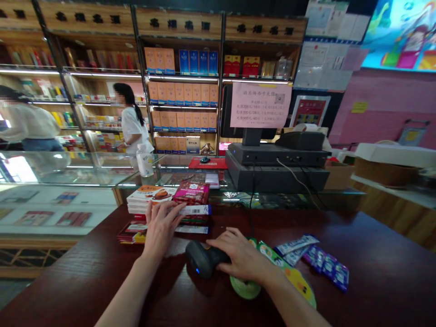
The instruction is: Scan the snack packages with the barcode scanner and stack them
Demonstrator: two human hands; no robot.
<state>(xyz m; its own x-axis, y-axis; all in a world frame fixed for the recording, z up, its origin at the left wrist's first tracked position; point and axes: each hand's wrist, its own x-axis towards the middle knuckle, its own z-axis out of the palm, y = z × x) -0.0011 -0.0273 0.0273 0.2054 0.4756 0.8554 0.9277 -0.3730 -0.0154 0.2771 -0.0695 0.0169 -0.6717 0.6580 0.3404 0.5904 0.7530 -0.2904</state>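
Snack boxes [151, 196] sit stacked under the left hand [161, 229], its fingers spread apart, steadying the pile; a barcode scanner [203, 260] stays near them, the right hand's [240, 254] fingers clamped over it, beside candy packets [325, 263].

Wooden shelves [179, 27] of boxed goods behind a glass display counter [68, 169]

Barcode scanner [203, 260] blk w/ blue LED; counter [381, 281] dk red, woodgrain; sachets [326, 264] purple/white; snack box [191, 193] magenta.
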